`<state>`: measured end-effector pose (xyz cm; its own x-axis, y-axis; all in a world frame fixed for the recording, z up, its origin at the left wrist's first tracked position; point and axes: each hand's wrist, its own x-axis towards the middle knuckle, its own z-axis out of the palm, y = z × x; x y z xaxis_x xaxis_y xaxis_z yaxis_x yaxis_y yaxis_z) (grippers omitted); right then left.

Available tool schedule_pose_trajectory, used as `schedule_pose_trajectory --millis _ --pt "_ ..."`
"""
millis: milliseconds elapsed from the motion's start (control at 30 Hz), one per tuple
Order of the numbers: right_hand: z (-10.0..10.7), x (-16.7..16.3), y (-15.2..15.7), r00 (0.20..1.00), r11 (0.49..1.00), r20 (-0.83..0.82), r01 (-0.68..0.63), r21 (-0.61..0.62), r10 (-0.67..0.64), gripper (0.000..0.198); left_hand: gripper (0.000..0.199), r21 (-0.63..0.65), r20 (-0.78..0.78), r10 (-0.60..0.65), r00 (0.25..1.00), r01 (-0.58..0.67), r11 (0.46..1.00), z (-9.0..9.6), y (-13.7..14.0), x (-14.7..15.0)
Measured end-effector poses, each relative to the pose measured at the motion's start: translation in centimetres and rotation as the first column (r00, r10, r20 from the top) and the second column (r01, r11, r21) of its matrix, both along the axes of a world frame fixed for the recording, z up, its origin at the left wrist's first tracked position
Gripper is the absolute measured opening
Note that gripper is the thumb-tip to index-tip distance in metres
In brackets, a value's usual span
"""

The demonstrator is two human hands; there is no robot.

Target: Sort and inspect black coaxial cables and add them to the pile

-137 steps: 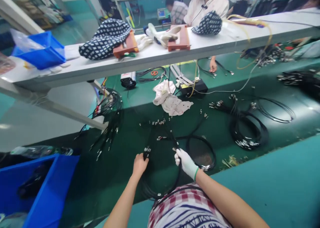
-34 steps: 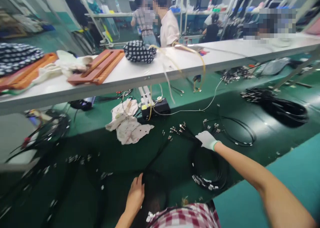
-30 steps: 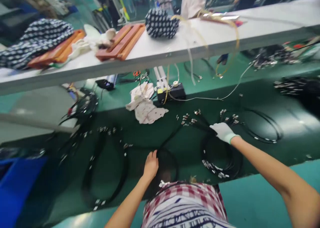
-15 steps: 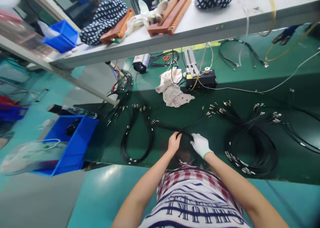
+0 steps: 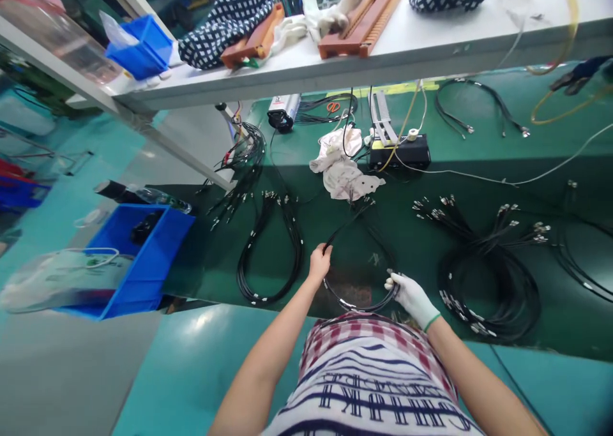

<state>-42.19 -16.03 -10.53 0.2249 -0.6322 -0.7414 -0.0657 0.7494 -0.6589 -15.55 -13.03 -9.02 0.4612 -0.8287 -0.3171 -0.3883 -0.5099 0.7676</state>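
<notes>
Two hands (image 5: 319,263) (image 5: 410,295), fingers (image 5: 327,250) tight around one cable loop (image 5: 353,308), coils (image 5: 297,251) (image 5: 524,290) either side, rags (image 5: 342,161) beyond

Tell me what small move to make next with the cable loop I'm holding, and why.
I'd probably shift the cable loop left toward the neighbouring bundle: the left grip and gloved right grip hold its two sides, and that bundle lies in a similar open shape.

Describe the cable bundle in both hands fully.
The cable bundle is slim, black, rubbery-looking, with white tags on its near curve and metallic tips at the far end. It forms a loop over the green bench; whether lifted is unclear. The bare left hand grips one side, the gloved right hand the other.
</notes>
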Motion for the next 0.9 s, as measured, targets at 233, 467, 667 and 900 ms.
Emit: schedule_pose_trajectory --millis 233,467,667,900 --pt "1.8 2.2 1.2 0.847 0.92 0.367 0.321 0.224 -0.385 0.009 0.026 0.042 -0.077 -0.403 0.912 0.407 0.912 4.7 2.8 -5.1" --pt "3.1 3.7 0.6 0.79 0.89 0.411 0.383 0.249 -0.455 0.013 0.035 -0.021 -0.4 -0.527 0.75 0.568 0.823 6.9 4.8 -7.6" --pt "2.0 2.2 0.6 0.911 0.952 0.285 0.265 0.153 -0.299 0.027 0.027 0.057 -0.225 -0.54 0.811 0.564 0.824 5.4 4.5 -6.6" --pt "-0.7 -1.3 0.9 0.986 0.979 0.099 0.12 0.166 -0.137 0.03 0.029 0.42 0.391 -0.236 0.89 0.056 0.906 3.2 8.7 6.8"
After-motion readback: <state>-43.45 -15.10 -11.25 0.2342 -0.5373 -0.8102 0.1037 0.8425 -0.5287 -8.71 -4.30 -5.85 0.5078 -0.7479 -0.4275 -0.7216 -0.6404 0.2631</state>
